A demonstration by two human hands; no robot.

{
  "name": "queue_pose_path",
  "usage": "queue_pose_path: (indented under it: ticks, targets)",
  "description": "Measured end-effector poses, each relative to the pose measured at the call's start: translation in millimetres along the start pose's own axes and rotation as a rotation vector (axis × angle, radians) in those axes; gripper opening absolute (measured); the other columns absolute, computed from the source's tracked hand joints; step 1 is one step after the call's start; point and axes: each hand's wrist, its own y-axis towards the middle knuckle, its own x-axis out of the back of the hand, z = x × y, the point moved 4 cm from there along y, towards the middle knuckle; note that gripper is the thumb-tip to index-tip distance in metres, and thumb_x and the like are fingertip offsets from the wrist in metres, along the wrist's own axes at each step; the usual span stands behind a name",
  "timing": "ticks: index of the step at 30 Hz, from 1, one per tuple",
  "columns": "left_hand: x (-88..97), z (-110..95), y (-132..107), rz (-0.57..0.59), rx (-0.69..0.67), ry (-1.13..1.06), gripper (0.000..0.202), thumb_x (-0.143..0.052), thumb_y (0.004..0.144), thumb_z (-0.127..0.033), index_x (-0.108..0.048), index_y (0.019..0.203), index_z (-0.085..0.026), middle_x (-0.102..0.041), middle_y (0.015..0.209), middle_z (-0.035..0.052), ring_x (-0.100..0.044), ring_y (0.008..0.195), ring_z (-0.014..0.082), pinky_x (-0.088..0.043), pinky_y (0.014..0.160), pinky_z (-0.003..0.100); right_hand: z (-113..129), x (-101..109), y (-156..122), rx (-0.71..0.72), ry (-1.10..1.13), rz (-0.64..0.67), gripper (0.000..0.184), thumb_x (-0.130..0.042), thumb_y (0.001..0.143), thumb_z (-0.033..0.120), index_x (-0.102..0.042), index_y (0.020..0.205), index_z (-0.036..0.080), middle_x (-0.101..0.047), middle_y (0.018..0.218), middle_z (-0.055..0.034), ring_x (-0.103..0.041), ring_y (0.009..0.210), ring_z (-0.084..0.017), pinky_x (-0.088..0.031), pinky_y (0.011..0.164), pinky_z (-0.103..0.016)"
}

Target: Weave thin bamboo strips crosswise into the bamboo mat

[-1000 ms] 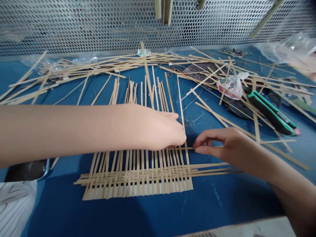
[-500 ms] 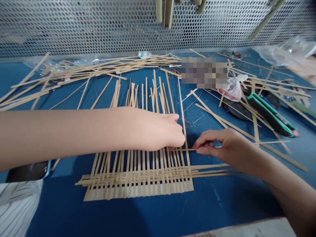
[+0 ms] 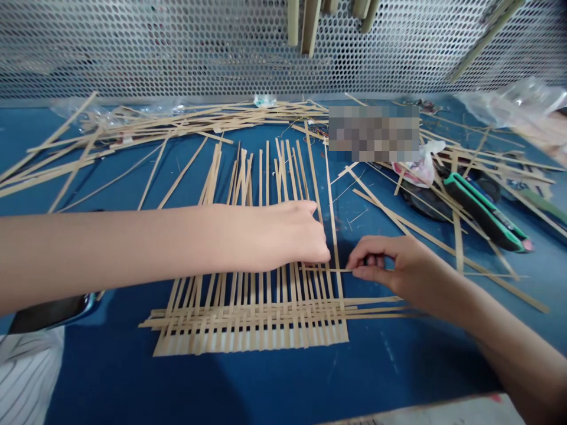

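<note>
A half-woven mat of pale flat strips (image 3: pixel 248 310) lies on the blue table, its lengthwise strips fanning away from me and several crosswise strips packed near its front edge. My left hand (image 3: pixel 305 233) is closed over the right-hand lengthwise strips, its fingertips hidden beneath it. Between thumb and fingers, my right hand (image 3: pixel 372 260) pinches a thin bamboo strip (image 3: pixel 340 270) just right of the mat. That strip runs leftward across the rightmost lengthwise strips, with its end beside my left fingers.
Loose strips (image 3: pixel 212 121) are heaped along the back by a perforated metal panel (image 3: pixel 199 53). A green and black cutter (image 3: pixel 485 209) and a crumpled plastic bag (image 3: pixel 419 165) lie at right. At left are a phone (image 3: pixel 53 311) and striped cloth (image 3: pixel 31 372).
The view has shifted slightly. My left hand stays over the lengthwise strips, fingers curled, and my right hand keeps its pinch on the thin strip. The mat lies as before.
</note>
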Motion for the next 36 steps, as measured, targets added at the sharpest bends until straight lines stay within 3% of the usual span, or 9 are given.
queue_pose_path:
  ticks: [3,14,23,31,36]
  targets:
    - [-3.3,-4.3,2.3,0.130,-0.136,0.034,0.023,-0.051,0.073,0.001,-0.058,0.071,-0.021,-0.066,0.074,-0.0051,-0.055,0.063,0.0121,-0.031,0.074,0.030,-1.6,1.2,0.2,-0.027,-0.019,0.022,0.009,-0.058,0.072,0.021,-0.065,0.069,0.023,-0.062,0.065,0.0000,-0.046,0.058,-0.015,-0.036,0.057,-0.029]
    - [3.1,-4.9,2.3,0.198,-0.139,0.011,0.025,-0.051,0.074,0.002,-0.060,0.074,-0.021,-0.068,0.082,-0.0052,-0.056,0.074,0.0133,-0.035,0.082,0.032,-3.5,0.4,0.5,-0.033,-0.007,0.056,0.010,-0.058,0.074,0.023,-0.066,0.071,0.019,-0.060,0.069,-0.0005,-0.045,0.061,-0.013,-0.036,0.059,-0.028]
    - [-0.6,-5.9,-2.4,0.183,-0.122,0.050,0.027,-0.056,0.061,0.000,-0.059,0.076,-0.022,-0.064,0.080,-0.0030,-0.054,0.083,0.0191,-0.032,0.087,0.039,-3.2,-0.1,2.8,0.015,0.022,0.045,0.010,-0.058,0.073,0.022,-0.067,0.069,0.019,-0.060,0.067,0.0001,-0.045,0.058,-0.012,-0.035,0.057,-0.027]
    - [-8.5,-3.5,-15.8,0.032,-0.061,0.000,0.034,-0.048,0.063,0.002,-0.060,0.085,-0.022,-0.064,0.080,-0.0011,-0.054,0.083,0.0188,-0.028,0.091,0.039,-1.2,-1.7,5.7,0.040,0.022,0.007,0.006,-0.063,0.070,0.022,-0.067,0.066,0.023,-0.062,0.066,0.0030,-0.047,0.058,-0.011,-0.035,0.058,-0.025]
    - [-10.3,-4.7,-17.9,0.009,-0.053,0.002,0.037,-0.045,0.065,0.004,-0.060,0.089,-0.020,-0.065,0.086,0.0005,-0.055,0.089,0.0202,-0.027,0.091,0.040,-1.0,-0.4,8.2,0.043,0.001,0.032,0.007,-0.062,0.070,0.023,-0.069,0.068,0.022,-0.064,0.065,0.0026,-0.050,0.057,-0.011,-0.037,0.057,-0.024]
